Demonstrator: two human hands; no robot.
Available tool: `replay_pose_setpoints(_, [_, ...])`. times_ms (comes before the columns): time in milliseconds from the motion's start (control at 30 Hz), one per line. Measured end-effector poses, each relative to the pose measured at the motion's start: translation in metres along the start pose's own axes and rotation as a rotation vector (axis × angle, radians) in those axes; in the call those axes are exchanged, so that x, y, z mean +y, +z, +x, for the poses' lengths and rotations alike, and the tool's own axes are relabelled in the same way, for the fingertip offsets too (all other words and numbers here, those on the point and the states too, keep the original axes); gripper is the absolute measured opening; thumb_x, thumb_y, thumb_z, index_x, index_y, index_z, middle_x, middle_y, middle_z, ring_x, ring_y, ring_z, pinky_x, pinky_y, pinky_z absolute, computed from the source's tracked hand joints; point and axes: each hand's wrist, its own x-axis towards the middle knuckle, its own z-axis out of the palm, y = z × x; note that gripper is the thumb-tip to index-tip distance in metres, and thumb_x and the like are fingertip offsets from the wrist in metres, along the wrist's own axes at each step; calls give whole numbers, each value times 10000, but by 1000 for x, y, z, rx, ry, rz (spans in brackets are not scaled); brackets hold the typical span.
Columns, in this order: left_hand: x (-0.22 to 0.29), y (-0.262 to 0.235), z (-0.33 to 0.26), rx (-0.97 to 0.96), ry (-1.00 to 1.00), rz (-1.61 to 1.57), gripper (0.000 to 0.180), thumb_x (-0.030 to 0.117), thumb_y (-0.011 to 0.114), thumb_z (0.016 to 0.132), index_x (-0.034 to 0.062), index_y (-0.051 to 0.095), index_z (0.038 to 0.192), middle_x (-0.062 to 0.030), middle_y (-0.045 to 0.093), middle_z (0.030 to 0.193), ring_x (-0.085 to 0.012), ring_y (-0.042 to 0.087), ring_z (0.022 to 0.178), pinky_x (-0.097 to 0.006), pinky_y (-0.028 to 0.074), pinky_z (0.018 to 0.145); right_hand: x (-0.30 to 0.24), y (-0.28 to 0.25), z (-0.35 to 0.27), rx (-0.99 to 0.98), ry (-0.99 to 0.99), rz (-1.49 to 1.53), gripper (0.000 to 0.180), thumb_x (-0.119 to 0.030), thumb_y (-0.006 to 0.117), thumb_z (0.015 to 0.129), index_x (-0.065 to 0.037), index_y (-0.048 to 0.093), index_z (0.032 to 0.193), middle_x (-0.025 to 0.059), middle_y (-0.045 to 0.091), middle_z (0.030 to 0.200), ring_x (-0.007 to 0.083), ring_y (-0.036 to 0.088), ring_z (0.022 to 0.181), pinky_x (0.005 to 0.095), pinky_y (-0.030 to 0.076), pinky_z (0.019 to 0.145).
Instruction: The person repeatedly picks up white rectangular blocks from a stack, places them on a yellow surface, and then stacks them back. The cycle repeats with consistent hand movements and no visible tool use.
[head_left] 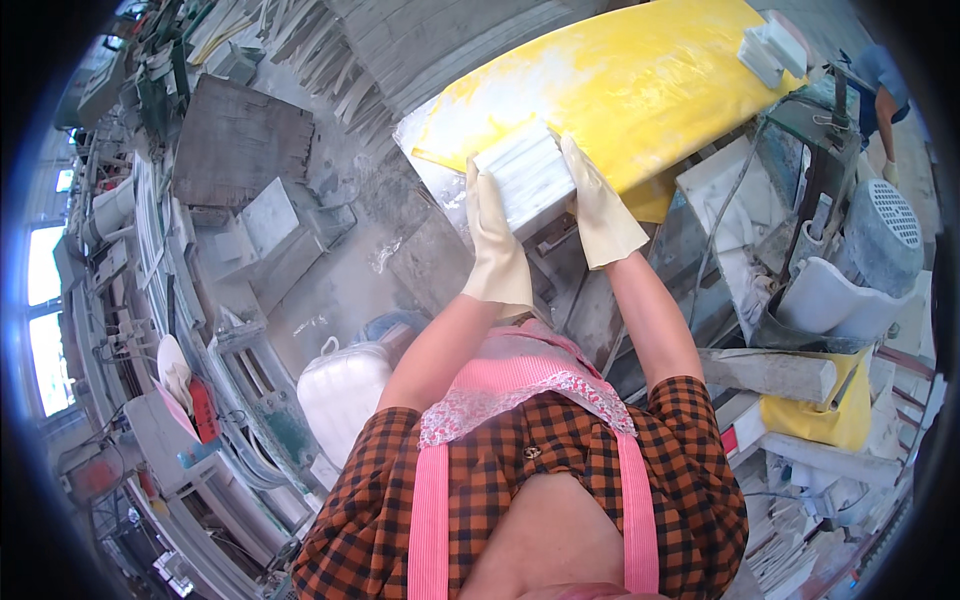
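Note:
Between my two hands is a block-shaped stack of white, grey-veined stone strips [525, 175], at the near left end of a table covered with a wet-looking yellow sheet [620, 85]. My left hand [490, 232], in a cream rubber glove, presses along the stack's left side. Against its right side lies my right hand [598, 205], gloved the same way. Both hands grip the stack, thumbs toward its upper face. The stack's underside is hidden, so I cannot tell whether it rests on the table's edge.
White stone pieces [772, 50] sit at the table's far right end. A dusty machine with a grey motor [885, 225] stands to the right, and another person [885, 90] is beyond it. To my left are a white jug [345, 385] and a pale box-like block [270, 225].

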Motion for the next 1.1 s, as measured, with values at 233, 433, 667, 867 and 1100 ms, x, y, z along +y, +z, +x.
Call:
replay_pose_setpoints(233, [-11, -13, 18, -116, -128, -225, 766, 502, 460, 1054, 5, 230, 1590, -180, 431, 1528, -264, 464, 1374, -396, 364, 1148, -35, 7, 7, 94, 109, 753, 615, -309, 294, 1107, 5, 151, 1616, 152, 148, 1698, 281, 178, 1557, 443, 223, 1252])
replay_pose_setpoints(433, [-21, -15, 24, -76, -66, -129, 834, 589, 463, 1019, 13, 236, 1576, -183, 485, 1484, -287, 538, 1314, -414, 444, 1087, -39, -5, 15, -89, 120, 337, 684, -363, 356, 1093, 16, 127, 1614, 169, 98, 1702, 309, 148, 1558, 456, 216, 1252])
replay_pose_setpoints(667, [2, -11, 31, -220, -280, -180, 845, 709, 501, 957, 130, 353, 1555, -153, 524, 1460, -374, 591, 1257, -600, 512, 983, -15, -6, 1, 83, -454, -2055, 562, -342, 353, 1116, 29, 355, 1539, 144, 378, 1590, 224, 345, 1469, 340, 265, 1212])
replay_pose_setpoints(867, [22, 2, 21, -36, -235, -153, 748, 486, 477, 1041, 53, 246, 1606, -190, 563, 1392, -308, 607, 1222, -427, 540, 975, 6, 1, 0, 132, -417, -1987, 544, -333, 351, 1122, 31, 414, 1521, 136, 449, 1565, 202, 392, 1451, 312, 276, 1204])
replay_pose_setpoints(1100, [53, 31, 16, 184, -413, -53, 566, 447, 464, 1054, 152, 440, 1537, -135, 600, 1359, -307, 658, 1140, -462, 564, 930, -9, -11, 1, 132, -413, -1977, 545, -327, 355, 1120, 34, 407, 1525, 135, 433, 1576, 212, 377, 1462, 318, 271, 1208])
